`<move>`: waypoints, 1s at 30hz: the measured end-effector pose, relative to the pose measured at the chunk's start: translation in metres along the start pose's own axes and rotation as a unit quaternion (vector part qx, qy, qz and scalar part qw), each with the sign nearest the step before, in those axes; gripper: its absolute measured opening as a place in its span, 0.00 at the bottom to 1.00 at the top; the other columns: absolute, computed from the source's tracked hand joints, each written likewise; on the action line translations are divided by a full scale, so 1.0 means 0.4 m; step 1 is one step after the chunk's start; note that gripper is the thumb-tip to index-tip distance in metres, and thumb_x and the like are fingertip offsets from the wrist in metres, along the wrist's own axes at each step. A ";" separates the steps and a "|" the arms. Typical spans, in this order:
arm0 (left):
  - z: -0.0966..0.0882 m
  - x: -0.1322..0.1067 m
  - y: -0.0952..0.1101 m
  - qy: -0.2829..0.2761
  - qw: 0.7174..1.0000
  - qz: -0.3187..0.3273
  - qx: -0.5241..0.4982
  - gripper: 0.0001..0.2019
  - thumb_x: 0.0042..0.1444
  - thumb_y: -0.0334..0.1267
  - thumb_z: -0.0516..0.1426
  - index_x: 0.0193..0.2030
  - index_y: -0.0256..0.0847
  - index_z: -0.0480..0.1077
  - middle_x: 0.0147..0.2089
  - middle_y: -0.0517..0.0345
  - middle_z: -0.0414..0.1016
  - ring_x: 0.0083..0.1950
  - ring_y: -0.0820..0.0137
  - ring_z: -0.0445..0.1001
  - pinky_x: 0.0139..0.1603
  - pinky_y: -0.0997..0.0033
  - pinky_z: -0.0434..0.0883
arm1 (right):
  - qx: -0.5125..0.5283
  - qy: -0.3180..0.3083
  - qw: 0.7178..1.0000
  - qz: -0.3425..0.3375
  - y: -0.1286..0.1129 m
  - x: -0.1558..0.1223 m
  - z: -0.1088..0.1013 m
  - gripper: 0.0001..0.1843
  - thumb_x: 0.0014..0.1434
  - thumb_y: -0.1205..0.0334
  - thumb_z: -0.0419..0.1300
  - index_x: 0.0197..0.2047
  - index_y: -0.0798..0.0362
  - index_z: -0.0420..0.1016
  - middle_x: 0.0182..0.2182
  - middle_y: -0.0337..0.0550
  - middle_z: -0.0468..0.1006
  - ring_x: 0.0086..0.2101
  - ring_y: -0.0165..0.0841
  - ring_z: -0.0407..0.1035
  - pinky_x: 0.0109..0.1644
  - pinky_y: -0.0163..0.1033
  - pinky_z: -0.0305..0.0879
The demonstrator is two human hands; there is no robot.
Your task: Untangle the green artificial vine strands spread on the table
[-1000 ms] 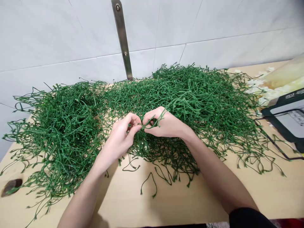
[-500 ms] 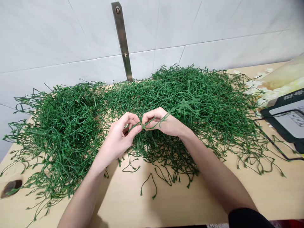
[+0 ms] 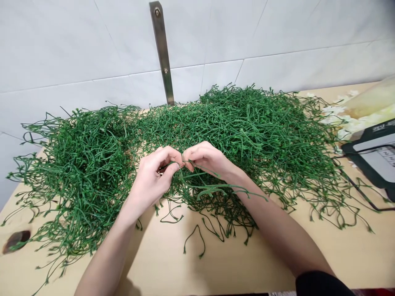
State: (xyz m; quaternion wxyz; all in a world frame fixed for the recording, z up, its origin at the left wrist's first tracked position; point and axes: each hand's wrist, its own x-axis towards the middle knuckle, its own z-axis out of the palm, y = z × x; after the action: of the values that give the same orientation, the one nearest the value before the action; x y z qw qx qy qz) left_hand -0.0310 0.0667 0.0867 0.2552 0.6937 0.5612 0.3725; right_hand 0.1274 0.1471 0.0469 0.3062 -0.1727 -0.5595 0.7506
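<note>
Fingertip to fingertip, my left hand (image 3: 159, 170) and my right hand (image 3: 208, 159) meet above the table's middle. Both are closed in a pinch on thin green artificial stems (image 3: 212, 188), whose loose ends trail to the right below my right hand and across the right forearm. Exactly how the stems pass between the fingers is hidden. Behind and beneath the hands spreads a large heap of similar green stems (image 3: 262, 119) with small budded tips. A second dense heap (image 3: 89, 164) lies left of my left hand.
The heaps lie on a pale wooden table (image 3: 166, 259) against a white tiled wall (image 3: 77, 41). A metal bracket (image 3: 163, 53) is bolted to the wall. At the right are white flowers (image 3: 352, 123), a dark-framed device (image 3: 373, 156) and a black cable (image 3: 358, 193).
The held stems have swung down from above my right hand to below it. Both hands stay pinched together in nearly the same place. The view has shifted slightly.
</note>
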 end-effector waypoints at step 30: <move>-0.012 0.017 -0.013 0.008 0.984 -0.090 -0.151 0.03 0.59 0.35 0.58 0.39 0.41 0.67 0.36 0.62 0.68 0.30 0.78 0.68 0.31 0.78 0.66 | -0.359 0.122 0.919 -0.105 -0.019 -0.016 0.025 0.06 0.55 0.64 0.61 0.30 0.57 0.77 0.27 0.38 0.78 0.28 0.26 0.66 0.35 0.34 0.59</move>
State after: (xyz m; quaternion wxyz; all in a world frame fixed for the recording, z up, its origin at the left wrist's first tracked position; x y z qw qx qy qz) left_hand -0.0372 0.0741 0.0870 0.3848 0.5906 0.5610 0.4341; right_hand 0.1282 0.1372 0.0565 0.3660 -0.3017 -0.7649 0.4359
